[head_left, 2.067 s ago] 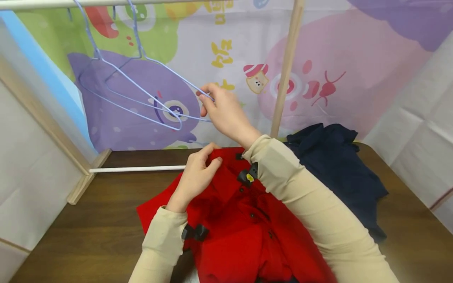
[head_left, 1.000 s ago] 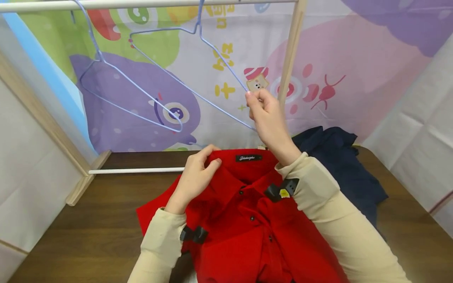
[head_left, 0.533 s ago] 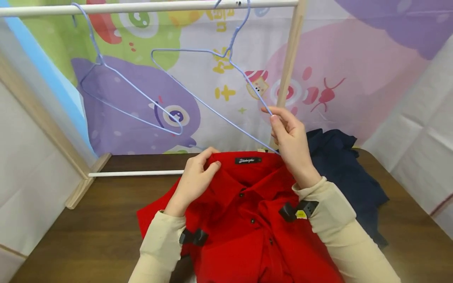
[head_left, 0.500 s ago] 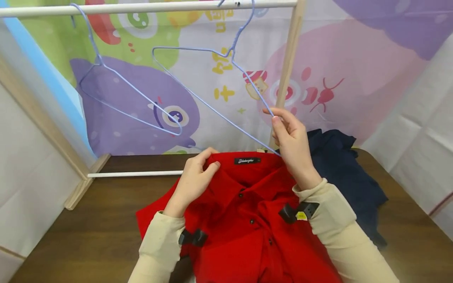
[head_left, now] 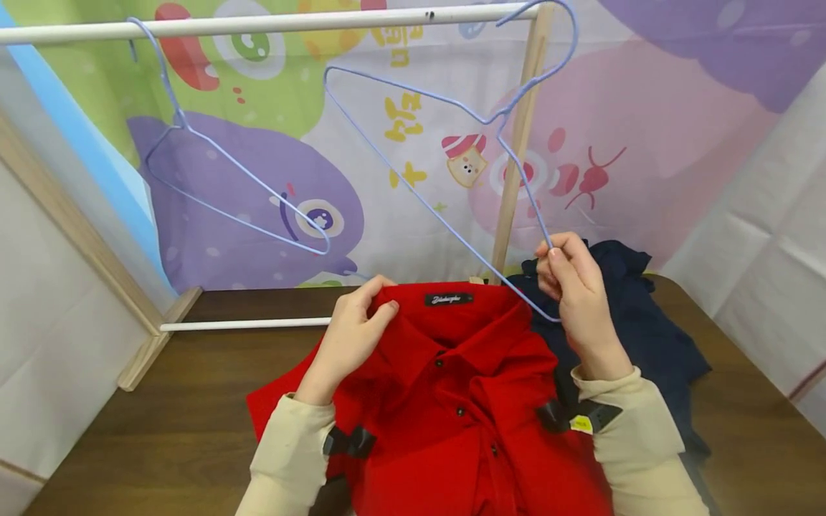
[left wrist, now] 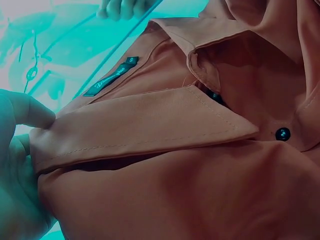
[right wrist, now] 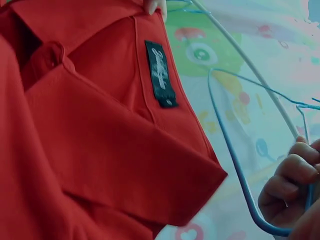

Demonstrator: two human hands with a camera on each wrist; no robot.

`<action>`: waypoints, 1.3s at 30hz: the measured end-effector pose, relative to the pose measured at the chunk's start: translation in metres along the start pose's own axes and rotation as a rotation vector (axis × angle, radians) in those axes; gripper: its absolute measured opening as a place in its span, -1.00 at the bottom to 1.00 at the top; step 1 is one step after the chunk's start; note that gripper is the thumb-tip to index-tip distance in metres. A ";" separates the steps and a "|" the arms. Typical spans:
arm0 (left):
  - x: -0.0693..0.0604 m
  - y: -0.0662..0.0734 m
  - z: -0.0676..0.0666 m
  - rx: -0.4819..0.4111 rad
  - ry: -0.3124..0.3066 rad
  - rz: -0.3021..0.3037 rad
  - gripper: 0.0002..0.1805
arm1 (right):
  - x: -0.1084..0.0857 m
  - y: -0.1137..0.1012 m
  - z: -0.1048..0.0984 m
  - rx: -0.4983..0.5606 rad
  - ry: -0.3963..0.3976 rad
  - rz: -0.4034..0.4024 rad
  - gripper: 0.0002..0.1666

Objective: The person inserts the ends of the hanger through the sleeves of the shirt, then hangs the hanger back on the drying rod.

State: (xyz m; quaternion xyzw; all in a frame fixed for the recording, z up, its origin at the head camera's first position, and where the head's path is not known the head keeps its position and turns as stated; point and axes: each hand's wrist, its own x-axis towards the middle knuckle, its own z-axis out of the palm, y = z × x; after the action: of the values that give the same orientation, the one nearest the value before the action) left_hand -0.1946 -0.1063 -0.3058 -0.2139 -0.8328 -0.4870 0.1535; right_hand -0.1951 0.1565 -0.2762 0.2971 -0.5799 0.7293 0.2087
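1. Tabletop (head_left: 129,437): dark wood; near edge out of frame.
2. Rack with white rail (head_left: 277,24); left end of rail cropped.
3. Red shirt (head_left: 419,416): lies collar-up on the tabletop, in front of the rack; hem cut off below.
4. Navy garment (head_left: 645,322): right of shirt, partly hidden behind right hand and sleeve.
5. Lilac hanger (head_left: 445,220): 2.1 s ago beside the other hanger (head_left: 181,120); now far to the right, tilted. Hook overlaps rail's end; cannot tell if touching.
6. Hands well apart. Right hand (head_left: 577,301), lower and further right than before, grips the lilac hanger's sloping arm. Left hand (head_left: 351,333) pinches shirt collar, same spot as earlier; fingertips behind cloth hidden.
7. Black label (head_left: 449,299) inside collar: mostly covered 2.1 s ago, now exposed; lettering hard to read.
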 end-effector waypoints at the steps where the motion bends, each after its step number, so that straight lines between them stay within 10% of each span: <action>1: 0.000 0.000 0.000 0.002 0.001 0.001 -0.82 | -0.001 0.000 -0.002 0.016 0.011 -0.006 -0.77; 25: 0.000 0.002 0.002 0.011 -0.019 0.000 -0.82 | -0.008 0.000 -0.018 -0.070 0.075 -0.164 -0.72; 39: 0.000 0.003 0.001 0.024 -0.021 0.002 -0.84 | -0.011 -0.010 -0.012 -0.052 0.117 -0.089 -0.67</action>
State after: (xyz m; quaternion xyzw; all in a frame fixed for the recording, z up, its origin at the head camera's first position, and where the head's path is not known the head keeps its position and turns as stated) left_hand -0.1927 -0.1043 -0.3041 -0.2179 -0.8400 -0.4743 0.1480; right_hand -0.1827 0.1711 -0.2779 0.2739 -0.5718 0.7201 0.2819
